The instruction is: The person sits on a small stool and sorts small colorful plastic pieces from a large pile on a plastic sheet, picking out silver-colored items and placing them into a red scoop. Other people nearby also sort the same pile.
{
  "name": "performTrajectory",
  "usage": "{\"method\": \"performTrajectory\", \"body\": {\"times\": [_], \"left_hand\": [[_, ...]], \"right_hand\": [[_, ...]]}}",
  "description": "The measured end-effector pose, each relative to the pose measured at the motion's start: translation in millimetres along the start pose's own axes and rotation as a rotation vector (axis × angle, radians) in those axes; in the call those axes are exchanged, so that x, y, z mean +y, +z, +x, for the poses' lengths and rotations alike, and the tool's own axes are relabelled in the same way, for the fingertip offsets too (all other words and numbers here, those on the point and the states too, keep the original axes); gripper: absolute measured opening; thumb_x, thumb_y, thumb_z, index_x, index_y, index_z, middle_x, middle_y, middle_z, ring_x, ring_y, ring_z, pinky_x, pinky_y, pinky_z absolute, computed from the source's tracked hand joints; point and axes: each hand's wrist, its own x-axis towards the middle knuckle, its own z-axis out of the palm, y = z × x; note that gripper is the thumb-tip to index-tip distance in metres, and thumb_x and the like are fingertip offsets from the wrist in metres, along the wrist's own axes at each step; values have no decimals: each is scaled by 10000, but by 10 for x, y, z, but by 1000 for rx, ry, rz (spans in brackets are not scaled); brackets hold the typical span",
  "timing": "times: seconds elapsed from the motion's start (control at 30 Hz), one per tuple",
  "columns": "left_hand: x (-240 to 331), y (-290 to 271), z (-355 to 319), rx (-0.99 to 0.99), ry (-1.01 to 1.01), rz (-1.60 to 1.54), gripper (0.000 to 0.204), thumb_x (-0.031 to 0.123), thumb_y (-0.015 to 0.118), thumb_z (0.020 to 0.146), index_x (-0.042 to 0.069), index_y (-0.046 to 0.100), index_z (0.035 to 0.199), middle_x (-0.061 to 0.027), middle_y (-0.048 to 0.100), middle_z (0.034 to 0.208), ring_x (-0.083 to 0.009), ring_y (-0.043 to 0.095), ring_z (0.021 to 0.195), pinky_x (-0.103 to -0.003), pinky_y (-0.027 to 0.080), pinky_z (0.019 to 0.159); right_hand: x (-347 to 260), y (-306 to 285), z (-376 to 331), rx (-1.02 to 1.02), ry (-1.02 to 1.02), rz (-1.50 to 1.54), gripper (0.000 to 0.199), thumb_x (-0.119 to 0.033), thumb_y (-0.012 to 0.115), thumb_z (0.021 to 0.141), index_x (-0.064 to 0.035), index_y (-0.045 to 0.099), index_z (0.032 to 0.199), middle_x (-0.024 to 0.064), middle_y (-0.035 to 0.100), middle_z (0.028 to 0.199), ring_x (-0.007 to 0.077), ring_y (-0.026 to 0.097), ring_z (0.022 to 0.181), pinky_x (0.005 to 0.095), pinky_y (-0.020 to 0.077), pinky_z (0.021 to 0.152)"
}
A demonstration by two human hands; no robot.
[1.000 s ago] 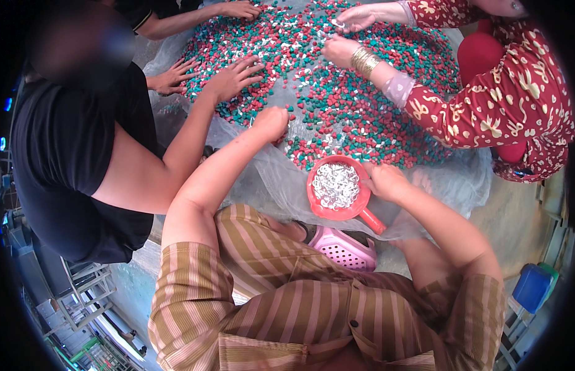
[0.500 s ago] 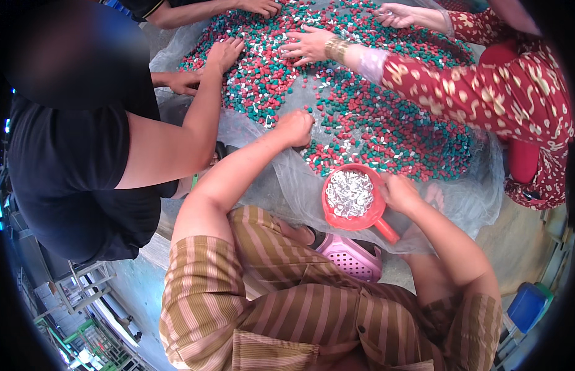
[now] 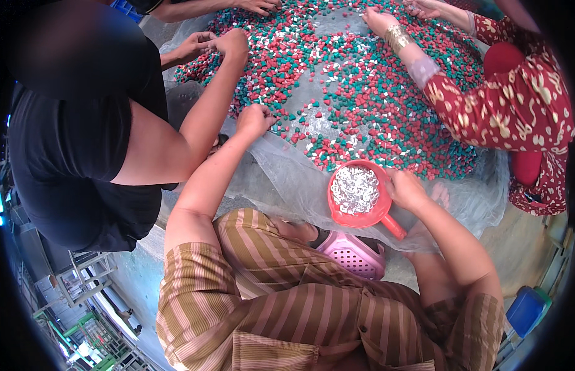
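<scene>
At the far left a person in a black top (image 3: 71, 148) leaned in, one bare arm stretched across the clear plastic sheet (image 3: 287, 179) to the heap of red, green and white pieces (image 3: 374, 99). Just right of that arm, the wearer's left hand (image 3: 255, 119) rested at the near edge of the heap, its fingers curled shut into a loose fist over the pieces; whether they pinched any, I cannot tell. Below it lay the wearer's brown striped clothing (image 3: 287, 303) and a pink perforated slipper (image 3: 354, 255). Further right, a red scoop (image 3: 359, 196) full of white pieces sat on the sheet just below the heap, handle pointing down and right. The right hand (image 3: 406, 190) touched the scoop's right rim, fingers bent against it, though a firm grip could not be made out. At the far right a person in a red patterned sleeve (image 3: 485, 111) with a gold bracelet (image 3: 396, 38) reached into the heap's upper part.
</scene>
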Motion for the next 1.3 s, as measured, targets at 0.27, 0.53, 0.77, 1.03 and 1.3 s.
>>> {"method": "performTrajectory", "body": {"times": [0.27, 0.53, 0.77, 1.03, 1.3], "left_hand": [[-95, -13, 115, -66, 34, 74, 162, 205, 694, 724, 133, 726, 866, -150, 673, 852, -286, 651, 817, -385, 501, 770], [-177, 64, -120, -28, 150, 152, 377, 216, 756, 671, 177, 680, 1038, -138, 666, 918, -288, 640, 878, -393, 499, 800], [-252, 94, -169, -57, 244, 112, 239, 151, 750, 665, 105, 669, 885, -104, 674, 803, -244, 653, 757, -383, 501, 674], [-133, 35, -57, -236, 213, -452, 307, 231, 813, 673, 42, 573, 638, -15, 561, 527, -69, 496, 442, -245, 388, 424], [-151, 117, 38, -218, 194, -450, 355, 274, 763, 747, 71, 496, 628, 24, 510, 523, -65, 455, 421, -224, 350, 392]], "right_hand": [[40, 31, 16, 5, -12, -35, 208, -205, 515, 857, -79, 616, 988, 227, 633, 820, 389, 618, 803, 486, 478, 726], [38, 58, 19, 8, -16, -39, 220, -213, 515, 860, -80, 609, 1007, 222, 637, 837, 394, 617, 808, 484, 483, 732], [3, 44, -8, 21, -6, -42, 229, -219, 505, 868, -80, 606, 1020, 216, 637, 873, 391, 614, 835, 492, 480, 741], [26, 71, -9, 48, -14, -82, 236, -241, 491, 877, -76, 607, 1000, 215, 638, 874, 387, 616, 843, 490, 481, 745], [8, 69, -4, 34, 5, -84, 255, -249, 477, 880, -58, 608, 986, 219, 639, 872, 380, 617, 854, 493, 481, 762]]}}
